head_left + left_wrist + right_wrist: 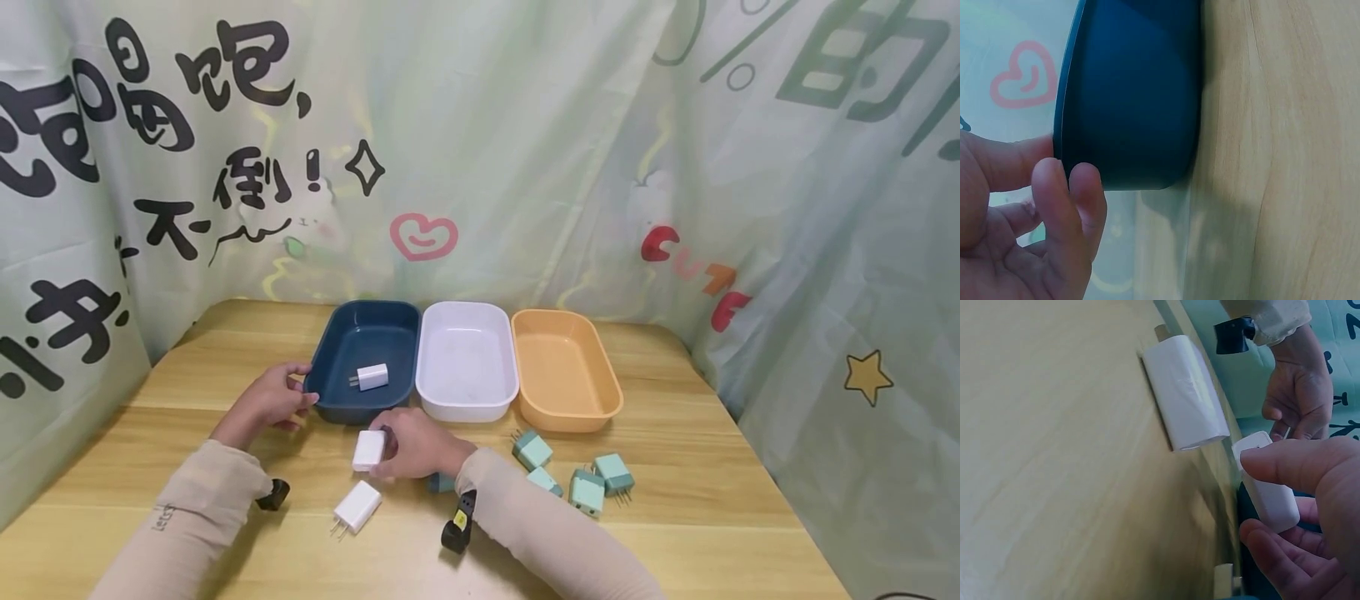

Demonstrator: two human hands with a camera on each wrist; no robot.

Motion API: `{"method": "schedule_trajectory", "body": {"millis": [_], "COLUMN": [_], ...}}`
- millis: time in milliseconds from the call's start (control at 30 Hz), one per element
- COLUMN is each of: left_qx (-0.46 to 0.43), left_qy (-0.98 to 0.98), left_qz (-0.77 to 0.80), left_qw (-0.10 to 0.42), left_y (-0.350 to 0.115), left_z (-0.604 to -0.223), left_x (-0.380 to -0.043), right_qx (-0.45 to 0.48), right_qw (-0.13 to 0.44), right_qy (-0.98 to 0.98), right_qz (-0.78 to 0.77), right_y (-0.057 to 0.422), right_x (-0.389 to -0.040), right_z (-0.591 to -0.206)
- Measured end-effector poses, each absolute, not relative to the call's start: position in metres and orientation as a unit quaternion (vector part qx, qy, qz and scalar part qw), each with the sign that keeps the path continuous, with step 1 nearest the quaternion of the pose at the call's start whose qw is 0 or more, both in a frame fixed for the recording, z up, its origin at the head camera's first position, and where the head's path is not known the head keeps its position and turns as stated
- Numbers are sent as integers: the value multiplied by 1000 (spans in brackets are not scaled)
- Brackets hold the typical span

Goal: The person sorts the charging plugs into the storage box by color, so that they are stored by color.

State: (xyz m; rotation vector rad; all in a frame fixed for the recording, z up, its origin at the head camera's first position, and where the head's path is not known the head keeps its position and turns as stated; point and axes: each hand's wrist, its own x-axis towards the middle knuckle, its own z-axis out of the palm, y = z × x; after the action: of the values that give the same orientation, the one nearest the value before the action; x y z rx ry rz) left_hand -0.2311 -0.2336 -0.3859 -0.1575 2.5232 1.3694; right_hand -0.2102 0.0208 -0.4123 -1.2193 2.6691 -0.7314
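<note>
My left hand (279,395) pinches the near left rim of the dark blue tray (360,414). In the left wrist view its fingertips (1054,178) meet the tray's rim (1063,94). A white wall charger (368,451) is held between the thumb and fingers of my right hand (422,446), just in front of that tray. The right wrist view shows this charger (1272,500) close up in the grip. A second white charger (357,506) lies on the table with its prongs toward the near left. Inside the dark blue tray lies another white charger (372,377).
A white tray (467,411) and an orange tray (568,421) stand in a row right of the blue one. Several green chargers lie at the right, among them one (534,450) by the orange tray. A printed curtain (495,150) hangs behind the wooden table (675,517).
</note>
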Motion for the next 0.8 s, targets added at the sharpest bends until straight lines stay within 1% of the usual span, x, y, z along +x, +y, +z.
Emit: {"method": "schedule_trajectory", "body": {"millis": [167,400,800], "left_qx": [-59,-60,-64], "left_qy": [867,866,866], "left_qz": [476,478,477], "left_qw": [134,134,136], "left_y": [-233,-233,-232], "left_z": [-387,-387,-386], "left_x": [-231,-231,-232], "right_qx": [-400,-397,-377], "right_qw": [68,65,84], "right_qy": [877,869,872], "right_qz": [-258,-288,-301], "right_y": [20,20,20], "right_x": [-209,-208,-209], "right_z": [-410,-405,-402]}}
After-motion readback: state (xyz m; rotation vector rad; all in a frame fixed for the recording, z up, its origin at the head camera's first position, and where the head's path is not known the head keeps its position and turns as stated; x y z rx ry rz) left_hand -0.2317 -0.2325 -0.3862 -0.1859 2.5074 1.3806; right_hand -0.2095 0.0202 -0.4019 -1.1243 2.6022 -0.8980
